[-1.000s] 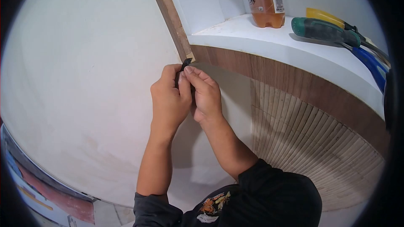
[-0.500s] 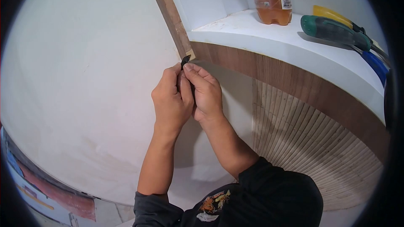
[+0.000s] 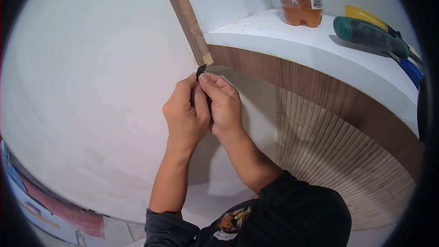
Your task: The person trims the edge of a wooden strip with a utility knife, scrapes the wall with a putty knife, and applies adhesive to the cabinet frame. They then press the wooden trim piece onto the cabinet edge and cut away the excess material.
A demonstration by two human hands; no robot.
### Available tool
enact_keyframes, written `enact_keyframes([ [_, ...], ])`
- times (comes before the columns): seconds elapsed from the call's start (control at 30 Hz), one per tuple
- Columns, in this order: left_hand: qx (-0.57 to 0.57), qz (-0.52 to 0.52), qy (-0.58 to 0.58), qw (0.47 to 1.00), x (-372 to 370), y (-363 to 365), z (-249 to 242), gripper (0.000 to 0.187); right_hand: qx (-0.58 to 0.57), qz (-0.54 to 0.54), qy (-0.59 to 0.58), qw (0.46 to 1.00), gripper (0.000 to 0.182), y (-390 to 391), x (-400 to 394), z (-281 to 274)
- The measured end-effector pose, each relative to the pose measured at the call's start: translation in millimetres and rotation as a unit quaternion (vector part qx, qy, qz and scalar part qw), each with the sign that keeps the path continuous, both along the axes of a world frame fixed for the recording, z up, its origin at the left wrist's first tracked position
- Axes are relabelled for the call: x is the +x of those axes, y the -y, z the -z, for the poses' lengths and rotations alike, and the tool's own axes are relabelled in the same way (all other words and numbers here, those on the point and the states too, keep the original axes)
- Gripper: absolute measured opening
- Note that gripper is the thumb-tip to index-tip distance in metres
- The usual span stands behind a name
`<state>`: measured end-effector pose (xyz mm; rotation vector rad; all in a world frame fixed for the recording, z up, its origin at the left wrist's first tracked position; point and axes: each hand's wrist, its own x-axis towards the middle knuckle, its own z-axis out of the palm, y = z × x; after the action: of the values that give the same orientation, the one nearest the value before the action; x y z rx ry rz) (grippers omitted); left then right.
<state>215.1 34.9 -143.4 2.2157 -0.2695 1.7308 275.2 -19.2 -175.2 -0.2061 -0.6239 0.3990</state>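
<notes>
Both my hands are raised together in front of the pale wall, closed around a slim black utility knife (image 3: 200,70). Only its dark, slanted tip shows clearly above my fingers; most of the body is hidden. My left hand (image 3: 186,106) wraps it from the left, and my right hand (image 3: 225,103) pinches it near the top with the thumb. Just above the tip is the lower end of a brown wooden strip (image 3: 186,16), where a pale, bare wood patch (image 3: 208,59) shows. I see a small gap between tip and wood.
A curved white shelf (image 3: 283,36) with a brown wood-grain band (image 3: 292,77) runs to the right. On it stand a bottle of amber drink (image 3: 302,11) and tools with a green-black handle (image 3: 368,35) and a yellow handle (image 3: 366,16). Ribbed panelling (image 3: 329,142) lies below.
My hands and the knife tip have dropped slightly, away from the pale wood end, showing more of it. The view has shifted a little; the grip looks the same.
</notes>
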Motion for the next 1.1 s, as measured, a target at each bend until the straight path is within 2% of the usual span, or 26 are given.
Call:
enact_keyframes([
  [0.27,0.028,-0.018,-0.014,0.999,-3,0,-14,0.014,0.0,-0.018,-0.015,1.0,0.017,-1,2,-6],
  [0.77,-0.021,0.003,-0.121,0.992,-15,2,-27,0.015,-0.006,-0.005,-0.013,1.0,0.016,-2,2,-2],
  [0.97,-0.03,0.02,-0.118,0.992,-18,0,-24,0.013,0.007,0.019,-0.004,1.0,0.017,-7,-1,6],
  [1.07,-0.031,0.037,-0.062,0.997,-17,-5,-13,0.012,0.014,0.04,0.019,0.999,0.02,-8,1,8],
  [1.1,-0.083,0.065,-0.044,0.993,-18,-6,-9,0.012,0.016,0.046,0.027,0.998,0.022,-7,2,8],
])
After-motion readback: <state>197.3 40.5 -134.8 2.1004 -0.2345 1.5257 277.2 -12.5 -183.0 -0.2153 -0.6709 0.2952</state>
